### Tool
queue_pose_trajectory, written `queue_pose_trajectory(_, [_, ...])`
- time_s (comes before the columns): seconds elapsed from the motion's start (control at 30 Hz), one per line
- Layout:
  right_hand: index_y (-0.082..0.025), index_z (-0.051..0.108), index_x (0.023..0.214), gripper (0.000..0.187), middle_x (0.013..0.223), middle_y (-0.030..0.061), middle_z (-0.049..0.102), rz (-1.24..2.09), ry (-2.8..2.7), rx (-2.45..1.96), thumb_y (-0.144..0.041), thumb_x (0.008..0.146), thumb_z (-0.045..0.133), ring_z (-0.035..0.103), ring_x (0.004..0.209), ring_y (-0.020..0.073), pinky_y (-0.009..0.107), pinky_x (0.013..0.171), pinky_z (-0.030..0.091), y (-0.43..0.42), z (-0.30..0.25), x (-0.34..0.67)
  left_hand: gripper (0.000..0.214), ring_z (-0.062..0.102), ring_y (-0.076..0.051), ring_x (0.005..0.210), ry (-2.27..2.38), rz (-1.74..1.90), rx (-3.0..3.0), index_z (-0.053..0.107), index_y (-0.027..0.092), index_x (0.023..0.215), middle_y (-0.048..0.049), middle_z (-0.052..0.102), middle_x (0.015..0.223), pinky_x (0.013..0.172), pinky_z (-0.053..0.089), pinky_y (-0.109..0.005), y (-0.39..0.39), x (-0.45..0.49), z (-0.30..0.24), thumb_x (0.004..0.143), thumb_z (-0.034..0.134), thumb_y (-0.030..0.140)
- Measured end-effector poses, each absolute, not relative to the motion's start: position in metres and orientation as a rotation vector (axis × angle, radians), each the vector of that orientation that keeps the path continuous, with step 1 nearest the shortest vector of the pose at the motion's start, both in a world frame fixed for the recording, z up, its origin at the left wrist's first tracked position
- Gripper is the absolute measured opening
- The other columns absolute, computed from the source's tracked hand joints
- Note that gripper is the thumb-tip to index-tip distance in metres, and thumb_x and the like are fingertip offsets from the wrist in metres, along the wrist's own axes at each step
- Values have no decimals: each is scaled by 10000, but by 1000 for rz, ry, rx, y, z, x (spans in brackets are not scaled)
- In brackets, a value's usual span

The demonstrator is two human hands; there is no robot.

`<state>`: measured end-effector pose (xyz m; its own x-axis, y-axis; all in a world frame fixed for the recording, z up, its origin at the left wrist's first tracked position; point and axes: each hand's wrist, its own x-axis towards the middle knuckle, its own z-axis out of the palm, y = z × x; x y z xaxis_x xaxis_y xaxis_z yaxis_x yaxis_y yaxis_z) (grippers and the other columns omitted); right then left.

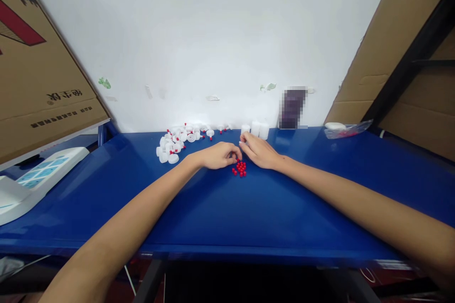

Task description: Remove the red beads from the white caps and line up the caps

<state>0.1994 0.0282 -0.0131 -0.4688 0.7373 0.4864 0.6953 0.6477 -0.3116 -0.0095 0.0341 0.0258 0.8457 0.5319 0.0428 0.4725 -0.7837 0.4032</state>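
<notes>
My left hand (218, 155) rests on the blue table (227, 208) with its fingers curled, fingertips pinched right above a small heap of red beads (241, 168). My right hand (258, 150) lies beside it, fingers closed near the left fingertips; something small and white shows at its fingertips, too small to name. The two hands almost touch over the beads. A pile of white caps with red tips (179, 140) lies behind and left of my left hand. Three plain white caps (255, 129) stand just behind my right hand.
A white weighing scale (33, 181) sits at the table's left edge. Cardboard boxes (39, 71) lean at the left and right. A clear bag with a white piece (343, 129) lies at the back right by the wall.
</notes>
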Motion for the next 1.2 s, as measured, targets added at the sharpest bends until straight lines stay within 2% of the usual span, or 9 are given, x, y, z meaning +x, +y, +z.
queue_pose_trajectory(0.1, [-217, 446, 970, 171, 893, 42, 595, 86, -2270, -1101, -350, 1009, 345, 529, 727, 181, 312, 677, 374, 28, -13, 199, 294, 573, -123, 725, 752, 211, 2545, 686, 154, 1053, -48, 683, 931, 665, 434, -235, 38, -13, 25, 809, 523, 144])
queue_pose_trajectory(0.2, [-219, 443, 965, 159, 892, 39, 588, 78, -2272, -1093, -340, 1008, 348, 520, 720, 176, 310, 670, 369, 28, -13, 199, 324, 555, -116, 679, 788, 204, 2456, 698, 144, 1072, -37, 684, 855, 638, 425, -232, 39, -14, 25, 805, 515, 153])
queue_pose_trajectory(0.43, [-222, 440, 960, 146, 884, 36, 578, 62, -2279, -1074, -326, 1009, 350, 511, 724, 179, 314, 677, 374, 30, -15, 199, 245, 535, -114, 645, 842, 221, 2418, 736, 131, 981, -34, 680, 773, 617, 394, -236, 37, -12, 24, 830, 599, 267])
queue_pose_trajectory(0.67, [-218, 452, 963, 155, 955, 60, 567, 47, -2274, -1019, -318, 1016, 346, 529, 796, 190, 333, 751, 419, 31, -16, 200, 198, 517, -105, 620, 857, 230, 2363, 722, 129, 909, -16, 650, 709, 623, 393, -235, 32, -10, 27, 832, 629, 286])
queue_pose_trajectory(0.97, [-208, 542, 950, 178, 925, 70, 630, 21, -2293, -974, -300, 997, 397, 552, 867, 218, 351, 798, 417, 33, -16, 199, 246, 504, -107, 621, 856, 238, 2362, 698, 143, 881, -1, 620, 686, 619, 382, -238, 37, -12, 24, 848, 620, 374])
queue_pose_trajectory(1.07, [-202, 560, 1008, 148, 963, 77, 652, 58, -2287, -988, -263, 964, 432, 576, 872, 218, 340, 781, 421, 32, -15, 199, 280, 507, -113, 634, 888, 276, 2405, 696, 146, 891, -2, 626, 717, 627, 388, -245, 43, -14, 22, 880, 574, 398])
queue_pose_trajectory(1.2, [-207, 518, 1114, 192, 966, 57, 665, 113, -2276, -1020, -221, 949, 423, 591, 790, 194, 314, 725, 418, 31, -14, 201, 242, 600, -153, 764, 977, 371, 2577, 681, 162, 953, -41, 654, 887, 760, 469, -283, 52, -22, 13, 909, 479, 286])
